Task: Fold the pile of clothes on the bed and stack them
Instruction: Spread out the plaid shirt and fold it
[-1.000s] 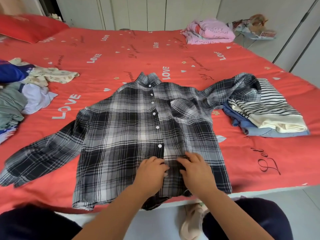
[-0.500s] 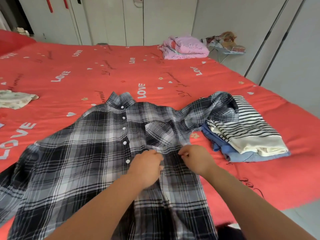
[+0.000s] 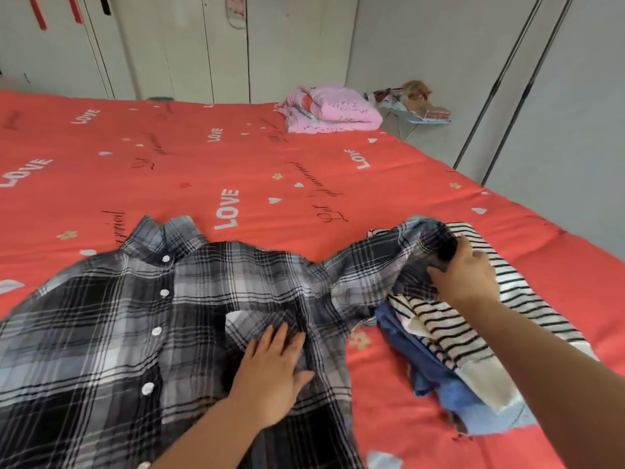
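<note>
A black-and-white plaid shirt (image 3: 111,333) lies spread out, buttons up, on the red bed sheet (image 3: 203,164). My left hand (image 3: 270,377) presses flat on its chest near the pocket, fingers straight. My right hand (image 3: 463,275) grips the cuff of the shirt's right sleeve (image 3: 382,262), which lies over a folded stack. That stack holds a striped top (image 3: 500,319) above a blue garment (image 3: 449,390).
A folded pink blanket (image 3: 333,110) sits at the bed's far edge. A small heap of things (image 3: 414,101) lies on the floor beyond it. White wardrobe doors (image 3: 169,45) line the back wall. The bed's right edge runs near the stack.
My hands left the shirt's front placket. The right hand reached right and took the sleeve cuff on the stack; the left hand flattened on the chest. The view tilted up and right.
</note>
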`<state>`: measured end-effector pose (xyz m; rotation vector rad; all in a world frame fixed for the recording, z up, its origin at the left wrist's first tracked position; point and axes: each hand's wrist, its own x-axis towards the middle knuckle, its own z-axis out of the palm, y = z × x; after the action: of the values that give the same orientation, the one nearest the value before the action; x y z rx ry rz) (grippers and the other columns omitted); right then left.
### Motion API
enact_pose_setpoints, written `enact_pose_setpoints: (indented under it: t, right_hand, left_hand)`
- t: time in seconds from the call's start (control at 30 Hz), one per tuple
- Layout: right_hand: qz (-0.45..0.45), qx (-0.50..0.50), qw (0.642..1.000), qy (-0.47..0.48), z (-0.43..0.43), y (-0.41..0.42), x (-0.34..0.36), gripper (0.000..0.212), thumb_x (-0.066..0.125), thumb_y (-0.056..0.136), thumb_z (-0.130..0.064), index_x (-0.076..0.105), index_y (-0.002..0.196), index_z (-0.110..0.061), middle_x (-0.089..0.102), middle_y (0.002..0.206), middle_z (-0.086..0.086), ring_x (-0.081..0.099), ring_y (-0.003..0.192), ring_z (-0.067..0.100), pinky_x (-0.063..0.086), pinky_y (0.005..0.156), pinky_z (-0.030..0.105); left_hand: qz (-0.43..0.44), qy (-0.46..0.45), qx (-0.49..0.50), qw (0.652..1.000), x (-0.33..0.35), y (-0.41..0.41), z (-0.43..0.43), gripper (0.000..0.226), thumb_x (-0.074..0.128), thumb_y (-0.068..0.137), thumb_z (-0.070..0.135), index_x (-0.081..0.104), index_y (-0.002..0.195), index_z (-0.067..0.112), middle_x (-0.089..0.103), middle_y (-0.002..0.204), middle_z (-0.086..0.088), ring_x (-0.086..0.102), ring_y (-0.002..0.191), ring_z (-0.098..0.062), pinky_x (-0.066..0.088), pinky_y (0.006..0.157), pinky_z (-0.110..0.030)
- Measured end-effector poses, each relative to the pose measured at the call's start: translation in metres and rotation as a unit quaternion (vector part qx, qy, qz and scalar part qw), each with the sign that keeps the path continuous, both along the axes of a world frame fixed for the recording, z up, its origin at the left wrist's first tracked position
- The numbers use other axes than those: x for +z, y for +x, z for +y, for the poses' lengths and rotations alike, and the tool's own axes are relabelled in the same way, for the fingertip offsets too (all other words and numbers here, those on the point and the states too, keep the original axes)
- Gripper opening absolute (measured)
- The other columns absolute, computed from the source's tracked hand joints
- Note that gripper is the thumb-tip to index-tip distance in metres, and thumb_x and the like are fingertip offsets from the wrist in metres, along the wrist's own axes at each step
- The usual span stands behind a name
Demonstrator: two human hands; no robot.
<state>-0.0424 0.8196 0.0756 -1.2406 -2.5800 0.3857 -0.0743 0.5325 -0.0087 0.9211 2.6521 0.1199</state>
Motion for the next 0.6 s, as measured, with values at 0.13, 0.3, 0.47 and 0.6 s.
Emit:
enact_pose_setpoints:
  t: [0.13,0.3,0.47,0.6]
  right_hand:
    - [0.063,0.027,0.997,0.018,0.001,-0.008,-0.001,0.041,0.054,0.079,-0.001,0.05,0.12,-0.002,0.06,0.11,0.025,0.055,0.103,0.04,0.045,0.081,0.04]
    - [0.209,0.208,0.949,0.113,-0.071,-0.024,0.047,0.046,0.053,0.074,0.004,0.062,0.117,-0.009,0.06,0.105,0.021,0.054,0.099,0.037,0.038,0.081,0.035]
    - [0.146,0.559,0.816,0.007,-0.213,-0.004,0.071,0.061,0.053,0.074,0.002,0.05,0.132,-0.019,0.056,0.113,0.009,0.049,0.108,0.025,0.043,0.091,0.036]
    - [0.074,0.679,0.726,-0.078,-0.277,0.039,0.039,0.038,0.057,0.082,-0.008,0.06,0.119,-0.016,0.064,0.108,0.005,0.051,0.102,0.017,0.039,0.092,0.028]
  left_hand:
    - [-0.006,0.007,0.006,1.0,-0.02,-0.006,0.002,0.118,-0.037,0.042,0.08,-0.009,0.147,0.034,-0.017,0.155,0.005,-0.017,0.143,-0.018,-0.006,0.116,-0.04]
    - [-0.113,0.207,0.109,0.966,0.008,-0.008,0.002,0.057,0.029,0.097,0.049,0.017,0.148,0.025,0.011,0.156,0.008,0.012,0.143,-0.014,0.011,0.115,-0.031]
    - [-0.422,0.644,0.375,0.516,0.05,-0.002,-0.048,0.065,0.027,0.089,0.063,0.054,0.127,0.017,0.061,0.123,-0.007,0.059,0.107,-0.026,0.047,0.089,-0.046]
    - [-0.451,0.68,0.418,0.4,0.052,0.01,-0.122,0.082,0.024,0.086,0.069,0.074,0.091,0.004,0.071,0.09,-0.018,0.07,0.078,-0.033,0.056,0.059,-0.042]
